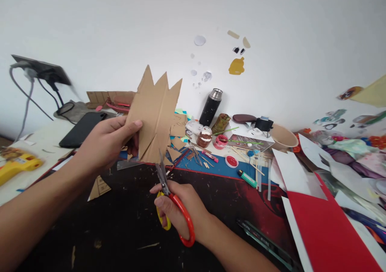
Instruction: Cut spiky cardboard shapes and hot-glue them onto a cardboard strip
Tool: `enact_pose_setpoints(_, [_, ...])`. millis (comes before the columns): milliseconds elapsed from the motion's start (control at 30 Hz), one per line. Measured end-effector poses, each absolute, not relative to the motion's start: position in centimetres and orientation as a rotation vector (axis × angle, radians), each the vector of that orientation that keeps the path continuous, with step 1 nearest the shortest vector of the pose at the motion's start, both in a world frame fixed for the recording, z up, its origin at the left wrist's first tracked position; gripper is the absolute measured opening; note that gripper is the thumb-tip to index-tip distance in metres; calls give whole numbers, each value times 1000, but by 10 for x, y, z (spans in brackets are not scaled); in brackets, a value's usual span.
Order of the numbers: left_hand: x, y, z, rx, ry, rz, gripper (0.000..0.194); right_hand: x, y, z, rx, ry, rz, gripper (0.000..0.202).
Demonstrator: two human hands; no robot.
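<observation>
Cardboard piece (150, 111) was up off the bench (126, 231), left of center, with three spikes pointing up. Left hand (122, 137) had it pinched by the left edge, thumb on the face, and the right hand (179, 199) was curled around the red-and-yellow scissors (164, 185), blades slightly parted right at the near edge. Couldn't tell if they were biting yet. Progress-wise, I'd call the top edge pretty much done, since those zigzag points looked fully cut. The near edge seemed like the unfinished bit: a slanted line ran up it, slit or crease, no idea which. One triangular scrap (99, 188) lay to the left, with cardboard offcuts (173, 154) on the far side by the blue mat (219, 168).
</observation>
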State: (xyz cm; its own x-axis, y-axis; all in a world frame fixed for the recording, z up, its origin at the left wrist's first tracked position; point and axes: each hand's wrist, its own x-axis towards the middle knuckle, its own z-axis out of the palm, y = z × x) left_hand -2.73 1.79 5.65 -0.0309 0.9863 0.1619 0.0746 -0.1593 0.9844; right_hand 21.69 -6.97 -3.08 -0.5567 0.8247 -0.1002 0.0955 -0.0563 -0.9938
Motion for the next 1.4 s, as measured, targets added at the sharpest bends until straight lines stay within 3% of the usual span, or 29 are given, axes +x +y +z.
enact_pose_setpoints(600, [-32,28,52,1192,1187,1283,43,217,-68,-26,-951,-1600,1736,72])
enact_pose_setpoints(933, [-33,30,51,1194,1193,1288,46,217,-68,-27,-956,-1576,1766,84])
enact_pose_setpoints(1400, [-36,36,48,1159,1270,1429,41,217,-62,-35,-948,-1486,1747,82])
